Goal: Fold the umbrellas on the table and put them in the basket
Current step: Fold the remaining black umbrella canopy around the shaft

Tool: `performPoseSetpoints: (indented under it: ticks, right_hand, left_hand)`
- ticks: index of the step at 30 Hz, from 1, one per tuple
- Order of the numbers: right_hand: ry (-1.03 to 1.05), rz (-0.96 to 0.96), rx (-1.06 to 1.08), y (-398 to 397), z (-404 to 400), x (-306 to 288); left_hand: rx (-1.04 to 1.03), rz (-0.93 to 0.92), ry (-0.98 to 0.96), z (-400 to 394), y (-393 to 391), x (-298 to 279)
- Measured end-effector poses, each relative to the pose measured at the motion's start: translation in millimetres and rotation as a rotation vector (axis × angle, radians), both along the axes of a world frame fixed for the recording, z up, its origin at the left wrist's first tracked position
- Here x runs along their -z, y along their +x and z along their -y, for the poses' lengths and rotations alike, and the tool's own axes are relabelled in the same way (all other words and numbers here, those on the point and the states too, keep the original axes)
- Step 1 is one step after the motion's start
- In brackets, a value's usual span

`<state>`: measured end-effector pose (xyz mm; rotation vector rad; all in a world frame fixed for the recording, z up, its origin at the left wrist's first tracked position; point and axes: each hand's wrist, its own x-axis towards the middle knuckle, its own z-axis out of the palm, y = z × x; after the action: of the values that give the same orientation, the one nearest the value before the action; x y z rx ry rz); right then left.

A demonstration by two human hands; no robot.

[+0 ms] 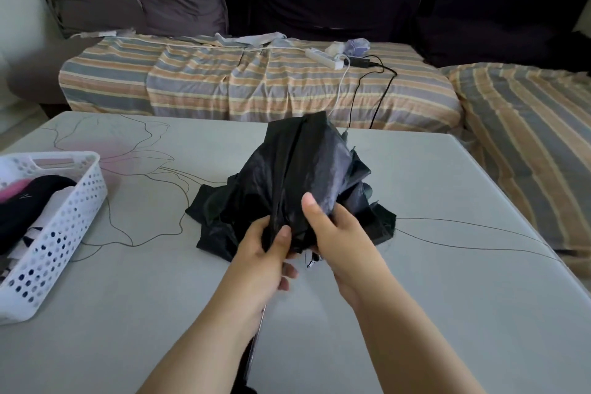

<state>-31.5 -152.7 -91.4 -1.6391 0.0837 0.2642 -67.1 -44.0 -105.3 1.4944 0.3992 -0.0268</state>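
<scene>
Umbrella fabric, black and crumpled, is bunching up between both hands near the middle of the table: the black umbrella [297,182] is lying collapsed on the grey tabletop with its canopy loose and spilling to either side. The left hand [262,253] is gripping the near end of the canopy, thumb on top and fingers curling underneath. The right hand [332,227] is pinching the fabric just beside it, thumb pressing into the cloth from above while the other fingers are wrapping behind. Both forearms are reaching in from the bottom edge, and a thin dark rod is showing under the left wrist, though what it is cannot be told. The table [415,265] is carrying a faint line drawing of a flower. At its left edge a white perforated basket [64,217] is sitting well apart from the umbrella, holding black, pink and white items. Beyond the table a sofa with striped covers [256,83] is bearing a white power strip [323,57] and trailing cables.
</scene>
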Motion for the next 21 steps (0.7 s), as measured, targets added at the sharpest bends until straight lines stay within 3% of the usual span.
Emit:
performPoseSetpoints:
  ticks: [2,6,9,12,18,21]
  right_hand:
    - [-0.005,0.085,0.03,1,4,-6]
    - [-0.153,0.288,0.342,8,19,-2]
    - [-0.302,0.173,0.329,14,26,9]
    - [-0.312,0.069,0.234,17,23,14]
    - [-0.101,-0.005,0.197,21,15,20]
    - [0.148,-0.087,0.164,19,10,18]
  left_hand:
    - [-0.051,-0.015,-0.138,-4,3,-4]
    - [-0.11,-0.039,-0.484,-8,6,-14]
    - [-0.095,-0.045,-0.665,-16,5,-15]
    - [-0.083,-0.068,-0.724,-19,2,-19]
    - [-0.056,-0.063,-0.73,-21,-3,-21]
    - [-0.045,-0.052,-0.699,-21,0,-23]
